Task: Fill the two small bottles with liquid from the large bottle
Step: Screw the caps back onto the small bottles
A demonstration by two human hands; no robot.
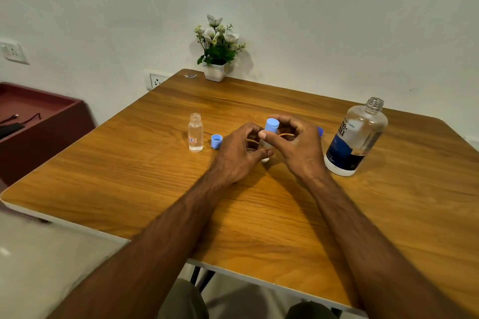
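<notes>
Head view: left hand (pixel 239 151) grasps the body of a small bottle (pixel 265 156) standing mid-table, right hand (pixel 293 141) pinches its blue cap (pixel 271 125) at the top; the other small bottle (pixel 195 132) stands uncapped to the left, holding clear liquid, its loose cap (pixel 216 141) just beside it, and the large bottle (pixel 356 137) stands open at the right on the wooden table (pixel 155 176). Looks like a cap-turning step, whether on or off I cannot tell; best to keep the bottle upright and pinned to the table, and twist only the cap so nothing tips or spills
</notes>
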